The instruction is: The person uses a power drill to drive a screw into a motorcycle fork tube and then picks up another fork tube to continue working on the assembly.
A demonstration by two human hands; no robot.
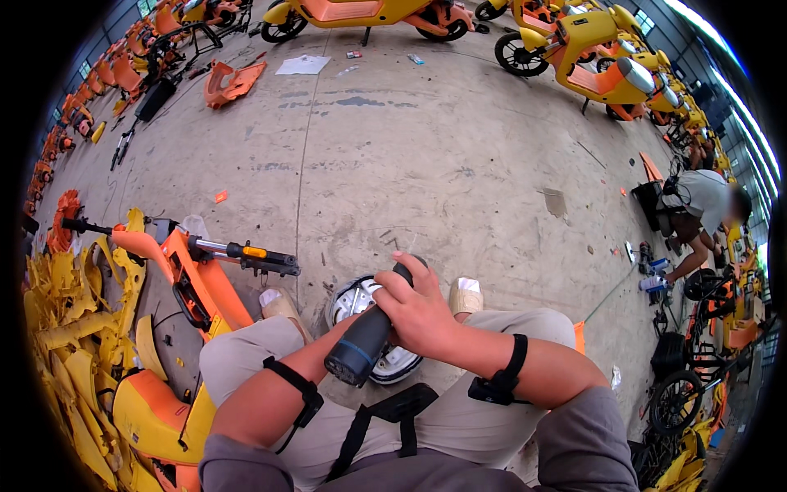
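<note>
A dark grey, barrel-shaped power tool (361,347) with a blue ring is tilted in front of me. My right hand (418,307) is wrapped round its far part. My left forearm runs in under the tool; the left hand is mostly hidden behind the tool and the right hand, so its fingers do not show. Just below the tool, on the floor between my feet, lies a round silver wheel hub (348,305) with a pale rim. The tool and hands cover its middle, and I cannot tell whether the tool touches it.
An orange and yellow scooter frame (215,287) lies at my left, beside a heap of yellow panels (78,344). An orange panel (229,84) rests farther off. Scooters (586,70) stand at the back. On the right, another person (697,201) bends over parts near a wheel (676,402).
</note>
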